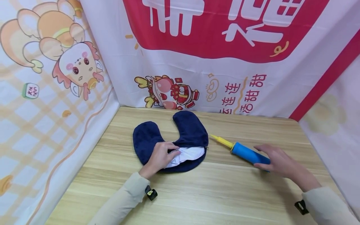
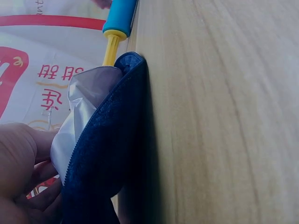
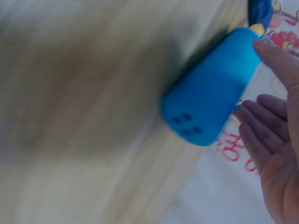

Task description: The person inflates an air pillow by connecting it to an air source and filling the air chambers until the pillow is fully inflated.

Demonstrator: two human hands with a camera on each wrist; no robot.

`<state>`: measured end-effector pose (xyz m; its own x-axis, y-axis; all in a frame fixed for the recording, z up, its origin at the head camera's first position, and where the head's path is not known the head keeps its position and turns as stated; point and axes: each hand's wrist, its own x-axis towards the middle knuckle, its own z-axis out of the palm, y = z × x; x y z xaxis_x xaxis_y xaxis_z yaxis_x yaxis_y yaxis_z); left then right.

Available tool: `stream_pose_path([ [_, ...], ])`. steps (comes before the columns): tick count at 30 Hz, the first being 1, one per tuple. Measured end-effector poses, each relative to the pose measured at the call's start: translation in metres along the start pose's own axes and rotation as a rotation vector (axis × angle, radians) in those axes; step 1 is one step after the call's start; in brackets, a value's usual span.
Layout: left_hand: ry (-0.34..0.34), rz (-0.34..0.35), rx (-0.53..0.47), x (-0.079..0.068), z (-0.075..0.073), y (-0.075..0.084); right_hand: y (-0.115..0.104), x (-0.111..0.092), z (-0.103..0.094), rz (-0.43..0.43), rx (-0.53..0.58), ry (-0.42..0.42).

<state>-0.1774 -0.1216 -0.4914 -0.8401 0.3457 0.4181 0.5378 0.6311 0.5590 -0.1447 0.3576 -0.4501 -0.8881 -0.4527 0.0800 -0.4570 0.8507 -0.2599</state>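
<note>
Past the tabletop [image 1: 225, 193]'s far edge, the cloth [image 1: 281, 93] reads "连连", "甜甜"; left hand [image 1: 161, 157] pinches the pillow [image 1: 194, 128]'s white liner [image 1: 192, 153]; right hand [image 1: 281, 162], thumb and fingers apart, is at the pump [image 1: 247, 153].

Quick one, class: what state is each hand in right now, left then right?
Left hand: closed, pinching the white insert at the opening of the navy pillow.
Right hand: open at the blue pump, not gripping it.

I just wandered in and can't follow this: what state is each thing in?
Navy U-shaped cushion: lying down, unzipped
White inner piece: partly showing, creased
Blue-and-yellow pump: lying on its side
Left hand: pinching the white inner piece
Right hand: open at the pump
</note>
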Motion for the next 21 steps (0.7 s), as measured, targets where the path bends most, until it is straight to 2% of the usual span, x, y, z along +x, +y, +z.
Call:
stream_pose_path([
  [3, -0.005, -0.013, 0.000, 0.001, 0.000, 0.001, 0.010, -0.003, 0.012, -0.027, 0.014, 0.045],
  [5, -0.009, -0.025, -0.002, 0.002, 0.001, 0.001, 0.015, -0.004, 0.019, -0.016, 0.025, 0.047],
  [9, -0.012, -0.045, -0.009, 0.004, 0.001, 0.003, 0.019, -0.003, 0.030, 0.054, 0.057, -0.001],
  [12, 0.003, -0.032, -0.009, 0.005, 0.001, 0.004, 0.020, -0.001, 0.037, 0.082, 0.074, -0.022],
  [17, 0.030, -0.007, -0.005, 0.006, 0.002, 0.003, 0.018, 0.000, 0.042, 0.095, 0.089, -0.006],
  [21, 0.023, -0.004, -0.001, 0.005, 0.002, 0.003, 0.016, 0.000, 0.041, 0.082, 0.068, 0.023],
])
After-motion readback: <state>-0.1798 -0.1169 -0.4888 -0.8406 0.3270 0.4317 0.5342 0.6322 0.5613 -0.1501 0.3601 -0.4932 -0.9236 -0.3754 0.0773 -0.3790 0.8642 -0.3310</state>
